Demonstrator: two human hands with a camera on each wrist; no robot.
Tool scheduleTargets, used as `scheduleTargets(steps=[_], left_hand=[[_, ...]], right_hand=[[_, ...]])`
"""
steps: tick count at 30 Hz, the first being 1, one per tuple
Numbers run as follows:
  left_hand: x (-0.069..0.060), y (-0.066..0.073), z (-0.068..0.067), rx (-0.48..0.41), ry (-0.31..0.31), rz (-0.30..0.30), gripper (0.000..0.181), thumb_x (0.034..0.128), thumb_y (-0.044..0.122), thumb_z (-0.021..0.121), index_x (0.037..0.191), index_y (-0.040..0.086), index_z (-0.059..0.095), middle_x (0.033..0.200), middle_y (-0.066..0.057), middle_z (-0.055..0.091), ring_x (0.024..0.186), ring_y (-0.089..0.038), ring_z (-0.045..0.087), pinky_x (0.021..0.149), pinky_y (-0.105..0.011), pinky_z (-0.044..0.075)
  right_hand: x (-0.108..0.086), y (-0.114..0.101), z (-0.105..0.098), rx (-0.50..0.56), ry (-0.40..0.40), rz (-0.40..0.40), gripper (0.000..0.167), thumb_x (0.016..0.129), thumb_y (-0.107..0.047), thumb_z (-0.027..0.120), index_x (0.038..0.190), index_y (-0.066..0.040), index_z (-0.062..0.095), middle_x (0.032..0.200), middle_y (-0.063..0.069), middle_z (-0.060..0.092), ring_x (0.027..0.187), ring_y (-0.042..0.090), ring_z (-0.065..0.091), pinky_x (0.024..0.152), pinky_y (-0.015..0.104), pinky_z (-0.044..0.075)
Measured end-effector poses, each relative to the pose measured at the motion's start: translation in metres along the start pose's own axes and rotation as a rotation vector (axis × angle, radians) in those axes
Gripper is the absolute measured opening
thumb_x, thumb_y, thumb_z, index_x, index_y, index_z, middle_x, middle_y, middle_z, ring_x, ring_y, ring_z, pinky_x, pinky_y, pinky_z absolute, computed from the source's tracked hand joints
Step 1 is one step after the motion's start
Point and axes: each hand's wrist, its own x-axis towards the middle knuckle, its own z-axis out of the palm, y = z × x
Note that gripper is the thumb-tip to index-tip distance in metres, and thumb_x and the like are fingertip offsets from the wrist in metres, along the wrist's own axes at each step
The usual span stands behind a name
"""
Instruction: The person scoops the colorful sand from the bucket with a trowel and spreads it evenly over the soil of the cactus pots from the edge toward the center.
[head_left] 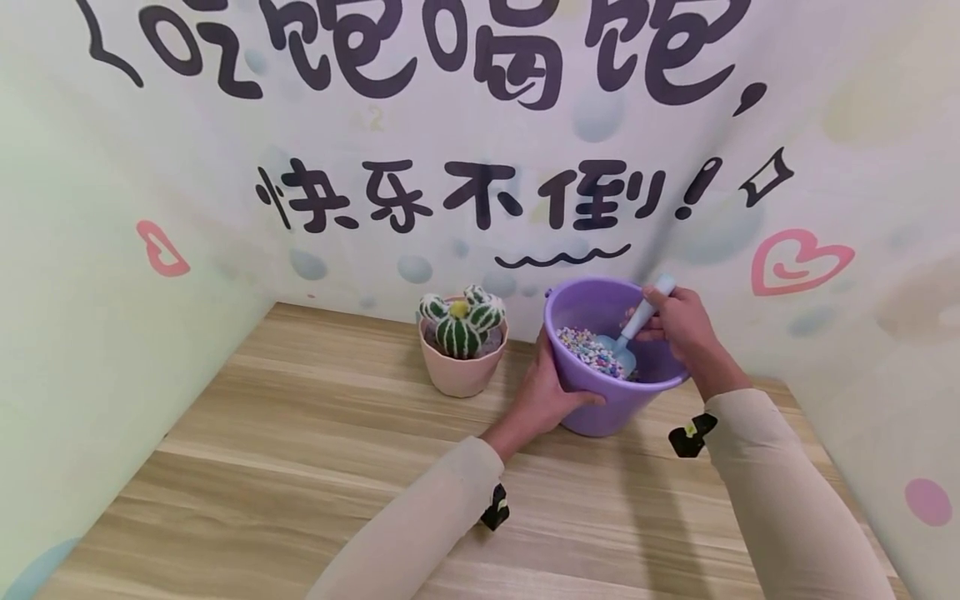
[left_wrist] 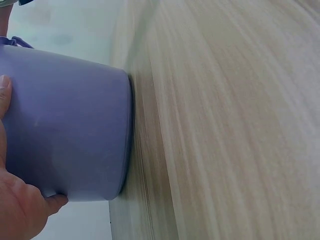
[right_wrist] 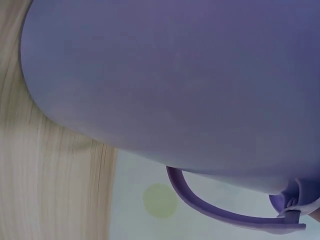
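1. Printed backdrop [head_left: 450, 137]: pale, bold black lettering, behind the table.
2. Table [head_left: 300, 467]: light wood with streaked grain.
3. Bucket [head_left: 622, 404]: plain purple, smooth, undecorated wall widening from base to rounded rim; curved bail [right_wrist: 215, 210] in matching purple joins near the rim. Location: base down on the table, toward the back, right of centre.
4. Potted cactus [head_left: 461, 333]: green with white ridges, yellow top, pink pot; left of the bucket, near it.
5. Hands, 2. Left hand [head_left: 546, 392] grips the bucket's left side, spread wide, thumb across the near face. Right hand [head_left: 681, 321] holds the scoop [head_left: 640, 319] by its handle, narrow grip, over the rim.
6. Scoop colour: pale blue; blade down among beads [head_left: 585, 350].
7. Beads: tiny, mixed pastels, heaped toward the bucket's left inside.
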Motion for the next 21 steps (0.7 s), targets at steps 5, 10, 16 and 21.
scheduleTargets(steps=[5, 10, 16, 21], left_hand=[[0.0001, 0.0001, 0.0005, 0.006, 0.001, -0.005, 0.139, 0.06, 0.032, 0.094, 0.155, 0.034, -0.007, 0.161, -0.008, 0.02, 0.144, -0.017, 0.028, 0.117, -0.035, 0.026], [-0.0008, -0.0004, 0.0, 0.012, 0.002, -0.008, 0.139, 0.0606, 0.03, 0.094, 0.155, 0.032, -0.008, 0.161, -0.008, 0.019, 0.144, -0.018, 0.026, 0.117, -0.035, 0.025], [-0.0017, -0.0014, -0.0002, 0.018, -0.007, -0.009, 0.138, 0.0617, 0.03, 0.093, 0.155, 0.032, -0.009, 0.161, -0.007, 0.018, 0.145, -0.019, 0.026, 0.117, -0.036, 0.025], [-0.0003, -0.0019, 0.0004, 0.012, -0.015, 0.0, 0.138, 0.0625, 0.03, 0.093, 0.154, 0.033, -0.01, 0.162, -0.008, 0.017, 0.145, -0.018, 0.025, 0.118, -0.035, 0.024]], right_hand=[[0.0004, 0.0008, -0.0002, 0.003, -0.012, 0.012, 0.057, 0.104, -0.031, 0.043, 0.138, 0.014, 0.029, 0.073, -0.007, 0.069, 0.067, 0.011, 0.071, 0.062, 0.03, 0.059], [0.0, 0.0018, -0.0005, 0.042, -0.057, -0.012, 0.054, 0.104, -0.028, 0.043, 0.134, 0.015, 0.03, 0.075, -0.006, 0.07, 0.068, 0.012, 0.071, 0.063, 0.03, 0.059], [-0.0007, 0.0043, -0.0024, 0.118, -0.137, -0.048, 0.044, 0.104, -0.025, 0.046, 0.127, 0.011, 0.036, 0.081, -0.001, 0.072, 0.074, 0.016, 0.073, 0.067, 0.031, 0.059], [-0.0008, 0.0059, -0.0046, 0.177, -0.207, -0.078, 0.032, 0.103, -0.025, 0.048, 0.115, 0.003, 0.042, 0.085, 0.005, 0.072, 0.078, 0.019, 0.073, 0.07, 0.033, 0.06]])
